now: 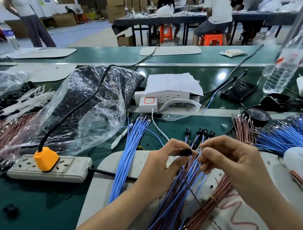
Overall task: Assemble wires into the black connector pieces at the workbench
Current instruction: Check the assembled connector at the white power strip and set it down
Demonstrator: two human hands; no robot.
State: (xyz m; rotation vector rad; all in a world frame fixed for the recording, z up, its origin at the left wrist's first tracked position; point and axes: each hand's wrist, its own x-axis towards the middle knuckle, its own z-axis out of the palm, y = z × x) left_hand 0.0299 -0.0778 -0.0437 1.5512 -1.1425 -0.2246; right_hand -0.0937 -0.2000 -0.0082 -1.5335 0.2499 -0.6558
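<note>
Centre-low of the frame: left hand pinches a black connector piece btwn thumb and forefinger, other fingers curled under. Right hand sits just beside it to the right, thumb and forefinger pressed together on a wire end; terminal looks clear/metallic but is too blurred to read properly. Key relation: the wire tip lies immediately right of the connector, nearly touching, can't tell if it's already inside. Connector's long axis runs roughly left-right across the frame, open end apparently facing right toward the wire hand. Wire's long axis near the tip matches that, then drops down and toward the bottom of the frame into the bundle of blue and brown wires draped over the grey mat. Right hand is the nearer one to the wire, left owns the connector, so the push prob goes right-to-left along that shared axis, left hand bracing. Finished-looking connectors with wires stand just above the hands. More blue wires fan out left of centre, another blue lot at right edge. Risk as I judge it: tip off-axis, terminal snags on the rim.
</note>
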